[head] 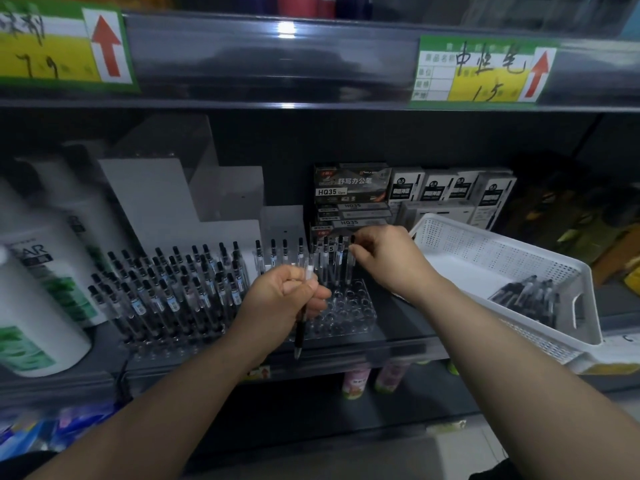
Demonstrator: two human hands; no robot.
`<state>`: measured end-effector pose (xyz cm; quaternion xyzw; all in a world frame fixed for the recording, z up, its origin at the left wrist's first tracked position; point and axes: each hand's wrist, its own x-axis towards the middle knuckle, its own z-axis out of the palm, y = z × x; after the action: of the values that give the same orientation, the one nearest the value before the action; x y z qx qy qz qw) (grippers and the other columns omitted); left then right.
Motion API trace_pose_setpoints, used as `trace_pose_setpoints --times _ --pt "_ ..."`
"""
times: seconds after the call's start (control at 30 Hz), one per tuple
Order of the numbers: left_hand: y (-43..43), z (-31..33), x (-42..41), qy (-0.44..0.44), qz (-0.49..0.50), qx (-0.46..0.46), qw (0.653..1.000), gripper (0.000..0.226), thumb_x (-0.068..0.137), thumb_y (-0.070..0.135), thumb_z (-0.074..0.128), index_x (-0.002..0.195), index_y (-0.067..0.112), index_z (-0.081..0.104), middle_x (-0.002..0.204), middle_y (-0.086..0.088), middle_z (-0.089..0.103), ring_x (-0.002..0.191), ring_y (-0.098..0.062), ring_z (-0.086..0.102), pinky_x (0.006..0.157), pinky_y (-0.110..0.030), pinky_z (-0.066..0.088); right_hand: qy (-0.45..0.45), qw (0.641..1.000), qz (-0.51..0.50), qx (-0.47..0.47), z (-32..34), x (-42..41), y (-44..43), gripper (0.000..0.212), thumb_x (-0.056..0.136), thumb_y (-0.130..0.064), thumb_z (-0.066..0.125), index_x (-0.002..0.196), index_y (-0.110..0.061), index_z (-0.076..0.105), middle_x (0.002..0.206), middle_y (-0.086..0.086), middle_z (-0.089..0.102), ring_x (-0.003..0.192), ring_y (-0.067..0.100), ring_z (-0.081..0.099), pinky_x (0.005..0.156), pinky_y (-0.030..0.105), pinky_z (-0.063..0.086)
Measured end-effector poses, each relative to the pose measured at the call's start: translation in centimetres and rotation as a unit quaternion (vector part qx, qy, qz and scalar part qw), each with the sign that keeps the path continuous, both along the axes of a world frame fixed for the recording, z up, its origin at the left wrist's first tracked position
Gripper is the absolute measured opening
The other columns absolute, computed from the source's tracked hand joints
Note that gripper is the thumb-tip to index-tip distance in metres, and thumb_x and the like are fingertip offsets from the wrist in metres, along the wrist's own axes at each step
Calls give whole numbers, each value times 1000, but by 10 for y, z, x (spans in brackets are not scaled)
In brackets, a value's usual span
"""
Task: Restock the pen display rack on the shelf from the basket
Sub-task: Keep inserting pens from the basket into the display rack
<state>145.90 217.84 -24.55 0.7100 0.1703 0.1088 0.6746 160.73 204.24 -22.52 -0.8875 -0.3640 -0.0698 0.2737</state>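
From the head view, I judge I am mid-restock: my right hand (384, 258) has its fingers pinched narrow on the top of a pen (350, 263) that stands in the back row of the clear pen rack (360, 315), either seating it in its hole or just about to let go; I cannot tell which. My left hand (289, 294) is curled into a loose fist around a spare pen (300, 327), tip pointing down over the shelf edge (398, 344), with what may be a second clear barrel showing above the knuckles, though blur keeps me from being sure. The rack sits on the shelf just right of a fuller rack (166, 289) crowded with black-capped pens; in mine only the far rows are filled and the near holes are bare. The next move, as I read it, calls for passing the spare pen across to the right hand, or dropping it straight in with the left, lined up upright over one of the near holes so it does not skate off the clear plastic. The white basket (540, 268) rests tilted on the shelf at the right, touching nothing of the rack, and holds a small heap of pens (530, 297) in its near corner; the rest of its floor is bare. Behind the rack stand stacked pen boxes (349, 188).
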Motion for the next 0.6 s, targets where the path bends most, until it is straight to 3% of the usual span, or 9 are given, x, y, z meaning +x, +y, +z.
trace_pose_setpoints --times 0.07,0.23,0.33,0.43,0.6 --pt "0 -1 0 -4 3 -10 1000 5 95 11 58 97 12 63 87 -4 76 80 -18 73 77 -33 58 7 1000 -3 -4 2 -2 -2 20 88 -23 62 98 -8 70 91 8 71 86 23 65 76 36 53" --pt "-3 0 4 -5 -1 -20 1000 7 94 10 60 99 11 64 89 -4 76 84 -19 73 80 -34 58 -2 999 -34 11 11 -7 -11 22 87 -27 64 100 -9 68 85 5 70 79 20 63 71 32 51" --pt "-9 0 8 -11 -6 -25 1000 8 94 8 60 100 8 64 88 -6 76 83 -19 73 80 -35 58 101 989 6 108 21 -18 -15 11 86 -25 68 87 -14 72 74 2 70 65 9 58 65 26 47" --pt "-19 1 12 -17 -25 -28 999 8 94 7 58 101 6 62 88 -8 76 81 -20 73 80 -35 58 219 966 73 118 26 -31 -15 12 82 -24 74 85 -12 74 76 1 70 68 6 56 68 25 48" --pt "-27 6 13 -30 -40 22 998 10 92 13 62 102 16 62 93 -3 74 86 -15 71 83 -34 56 255 951 102 140 32 -31 -22 20 85 -18 71 81 1 70 71 16 63 66 14 53 65 25 44"
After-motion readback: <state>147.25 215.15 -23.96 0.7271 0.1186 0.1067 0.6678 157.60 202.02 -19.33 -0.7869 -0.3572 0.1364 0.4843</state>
